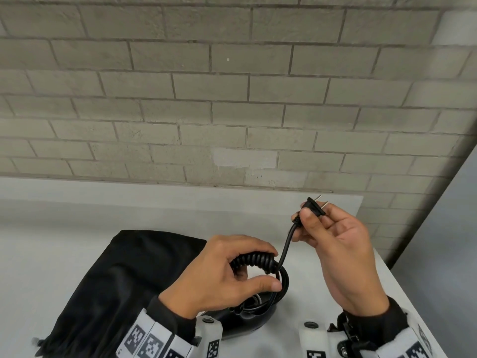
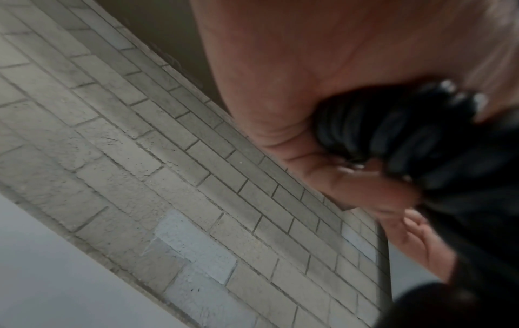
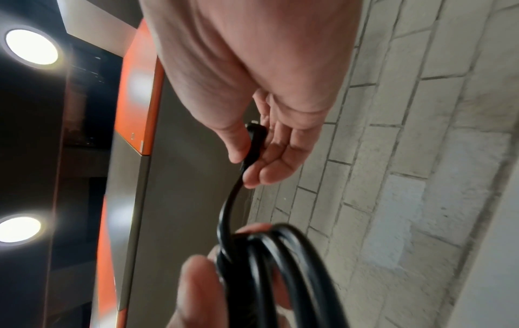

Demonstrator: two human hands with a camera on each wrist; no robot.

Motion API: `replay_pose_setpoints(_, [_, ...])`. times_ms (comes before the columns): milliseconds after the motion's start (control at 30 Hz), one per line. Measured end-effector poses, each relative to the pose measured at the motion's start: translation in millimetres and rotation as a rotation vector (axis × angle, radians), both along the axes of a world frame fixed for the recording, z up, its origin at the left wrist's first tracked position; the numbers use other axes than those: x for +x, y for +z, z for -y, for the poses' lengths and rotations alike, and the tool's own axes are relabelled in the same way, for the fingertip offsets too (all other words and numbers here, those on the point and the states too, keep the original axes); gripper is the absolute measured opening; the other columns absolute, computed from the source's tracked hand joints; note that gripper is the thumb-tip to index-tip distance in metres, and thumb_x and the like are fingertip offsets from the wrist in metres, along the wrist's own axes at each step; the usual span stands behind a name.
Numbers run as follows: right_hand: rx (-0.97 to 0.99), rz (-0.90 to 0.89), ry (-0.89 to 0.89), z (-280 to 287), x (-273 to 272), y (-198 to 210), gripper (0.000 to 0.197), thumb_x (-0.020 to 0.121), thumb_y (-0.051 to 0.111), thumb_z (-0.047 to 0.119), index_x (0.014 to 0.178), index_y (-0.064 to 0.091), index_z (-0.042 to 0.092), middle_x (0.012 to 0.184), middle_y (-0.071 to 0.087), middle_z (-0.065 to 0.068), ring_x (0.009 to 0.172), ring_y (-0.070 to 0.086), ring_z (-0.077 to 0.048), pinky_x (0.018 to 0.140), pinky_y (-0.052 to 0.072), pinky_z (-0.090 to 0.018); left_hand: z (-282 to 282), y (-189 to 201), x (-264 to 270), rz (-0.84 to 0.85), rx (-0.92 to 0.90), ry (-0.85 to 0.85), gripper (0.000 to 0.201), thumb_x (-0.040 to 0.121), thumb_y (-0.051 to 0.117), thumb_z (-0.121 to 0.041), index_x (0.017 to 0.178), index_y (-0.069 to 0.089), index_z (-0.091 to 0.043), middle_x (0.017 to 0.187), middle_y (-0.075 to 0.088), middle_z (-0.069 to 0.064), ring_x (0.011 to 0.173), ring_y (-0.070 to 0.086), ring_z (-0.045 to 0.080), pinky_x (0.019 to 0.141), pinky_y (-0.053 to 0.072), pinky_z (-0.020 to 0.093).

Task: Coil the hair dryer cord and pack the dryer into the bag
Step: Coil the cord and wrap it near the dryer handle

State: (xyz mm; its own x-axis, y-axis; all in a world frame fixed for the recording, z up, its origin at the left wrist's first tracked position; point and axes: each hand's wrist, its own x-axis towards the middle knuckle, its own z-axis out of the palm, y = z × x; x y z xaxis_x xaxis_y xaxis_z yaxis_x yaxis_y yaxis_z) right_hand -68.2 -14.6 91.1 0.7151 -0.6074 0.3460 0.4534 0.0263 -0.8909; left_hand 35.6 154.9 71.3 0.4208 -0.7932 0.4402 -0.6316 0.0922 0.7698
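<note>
My left hand (image 1: 227, 270) grips the black coiled cord (image 1: 254, 262) as a bundle above the table; the bundle's loops (image 3: 280, 266) show close up in the right wrist view, and the coils (image 2: 393, 133) fill the palm in the left wrist view. A straight end of cord rises from the bundle to the two-pin plug (image 1: 315, 206), which my right hand (image 1: 322, 228) pinches between thumb and fingers, prongs pointing up and right. The dark dryer body (image 1: 245, 319) lies under the bundle, mostly hidden by my left hand. A black cloth bag (image 1: 124, 280) lies flat on the table to the left.
The white table (image 1: 64, 223) runs back to a grey brick wall (image 1: 232, 99). Its right edge (image 1: 413, 280) falls away just past my right hand.
</note>
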Motion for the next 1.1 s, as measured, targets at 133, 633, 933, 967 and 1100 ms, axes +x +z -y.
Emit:
replay_pose_setpoints(133, [0.074,-0.121,0.004,0,1,-14,0.035,0.082,0.066,0.022,0.114,0.058,0.010,0.084,0.072,-0.014,0.065,0.064,-0.024,0.062,0.055,-0.028,1,-5,1,-0.005,-0.019,0.037,0.028,0.075,0.087,-0.028,0.100,0.075,-0.027,0.087,0.072,-0.009,0.053,0.056,0.019,0.051,0.049,0.024])
replay_pose_setpoints(633, [-0.098,-0.359,0.216,-19,-27,-52,0.033,0.093,0.051,0.041,0.109,0.071,0.020,0.114,0.071,-0.004,0.111,0.065,-0.020,0.096,0.052,-0.032,1,1,-2,0.059,0.031,0.018,0.026,0.083,0.072,-0.021,0.107,0.072,-0.031,0.088,0.070,-0.009,0.048,0.054,0.019,0.050,0.050,0.033])
replay_pose_setpoints(933, [0.535,-0.611,0.470,-40,-43,-63,0.072,0.067,0.050,0.064,0.123,0.063,0.020,0.123,0.067,-0.007,0.119,0.059,-0.022,0.100,0.039,-0.050,6,-13,-27,0.277,-0.218,0.051,0.025,0.083,0.058,-0.018,0.105,0.069,-0.011,0.086,0.070,-0.007,0.072,0.066,0.005,0.064,0.053,0.020])
replay_pose_setpoints(967, [0.594,-0.609,0.488,-37,-47,-61,0.077,0.067,0.050,0.065,0.124,0.063,0.015,0.126,0.065,-0.012,0.122,0.057,-0.029,0.103,0.037,-0.055,6,-15,-30,0.299,-0.241,0.024,0.024,0.082,0.060,-0.017,0.103,0.070,-0.009,0.087,0.070,-0.008,0.072,0.064,0.002,0.063,0.051,0.017])
replay_pose_setpoints(1100, [0.713,-0.579,0.622,-27,-65,-55,0.065,0.083,0.057,0.054,0.122,0.064,0.002,0.126,0.061,-0.025,0.121,0.056,-0.043,0.106,0.036,-0.060,11,-28,-47,0.418,-0.359,-0.141,0.020,0.077,0.067,-0.012,0.095,0.074,-0.009,0.086,0.072,-0.003,0.065,0.065,0.013,0.052,0.048,0.027])
